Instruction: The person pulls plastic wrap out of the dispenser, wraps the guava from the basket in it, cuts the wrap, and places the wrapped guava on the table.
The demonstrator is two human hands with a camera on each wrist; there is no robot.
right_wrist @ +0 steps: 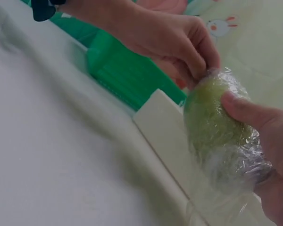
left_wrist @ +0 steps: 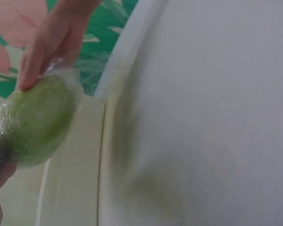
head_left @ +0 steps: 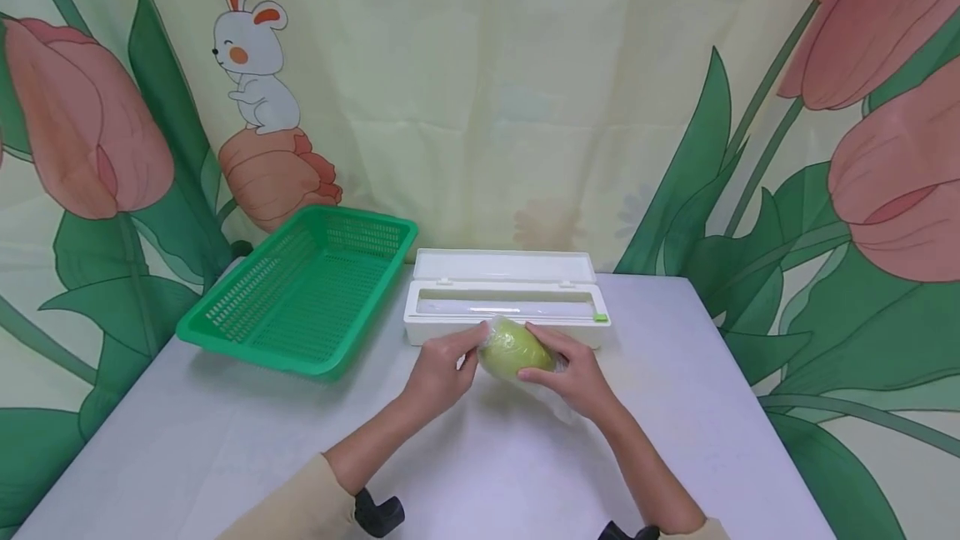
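An oval green fruit [head_left: 512, 348], its exact kind unclear, is held above the table in front of a white box. Clear plastic wrap [right_wrist: 247, 136] covers it, and a loose part of the film hangs below on the right. At the fruit's left end my left hand [head_left: 441, 367] pinches the gathered wrap between thumb and fingers. My right hand [head_left: 576, 375] grips the other end, its thumb lying on the wrapped surface in the right wrist view. The left wrist view shows film [left_wrist: 92, 70] trailing off the fruit near the right hand.
Just behind the hands stands the white wrap dispenser box [head_left: 510, 332], its lid [head_left: 502, 265] raised and a roll [head_left: 517, 307] inside. A green plastic basket [head_left: 300, 298] sits to the left on the white-covered table [head_left: 247, 457]. A printed curtain [head_left: 487, 107] hangs behind.
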